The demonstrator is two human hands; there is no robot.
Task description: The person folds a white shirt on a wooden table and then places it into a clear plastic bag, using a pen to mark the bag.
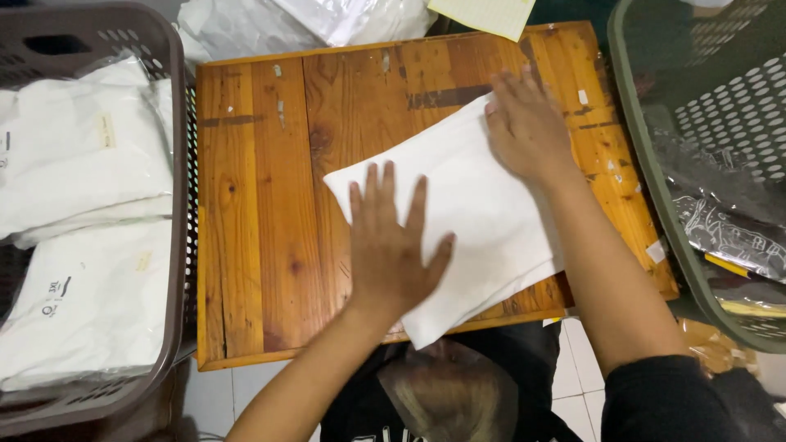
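A folded white cloth lies slanted on a small wooden table, its near corner hanging a little over the front edge. My left hand rests flat on the cloth's near left part, fingers spread. My right hand presses flat on the cloth's far right corner. Neither hand grips anything.
A brown plastic basket at the left holds white packed items in clear bags. A green basket at the right holds dark packed items. White plastic bags and a yellow paper sheet lie beyond the table's far edge.
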